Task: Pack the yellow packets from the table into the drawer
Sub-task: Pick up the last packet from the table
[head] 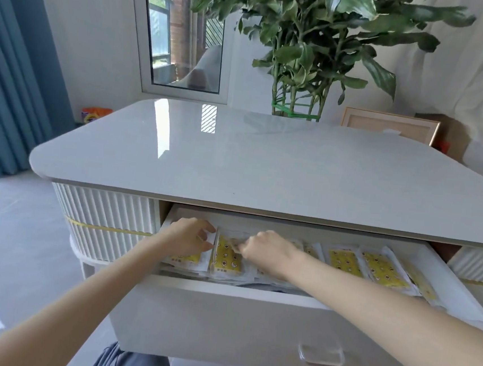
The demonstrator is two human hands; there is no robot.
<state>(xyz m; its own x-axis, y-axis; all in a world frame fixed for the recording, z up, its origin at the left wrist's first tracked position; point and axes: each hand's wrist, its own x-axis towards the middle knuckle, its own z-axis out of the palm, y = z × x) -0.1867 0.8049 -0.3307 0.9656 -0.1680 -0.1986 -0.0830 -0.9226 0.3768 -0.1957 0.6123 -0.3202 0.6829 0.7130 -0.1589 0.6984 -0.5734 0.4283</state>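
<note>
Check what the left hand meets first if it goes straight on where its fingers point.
The left hand would likely meet the packet beside its fingers first, then the right hand; depth unclear.

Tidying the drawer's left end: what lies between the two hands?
One yellow packet, seen in the head view, lies in the drawer between the left hand and the right hand, whose fingers pinch its top edge.

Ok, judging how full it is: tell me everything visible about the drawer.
The drawer is white, pulled out from under the tabletop, with a flat front and a clear handle low on it. Yellow packets in pale wrappers lie overlapping in a row across its width. The left hand and right hand reach in, pinching packets near its left end.
</note>
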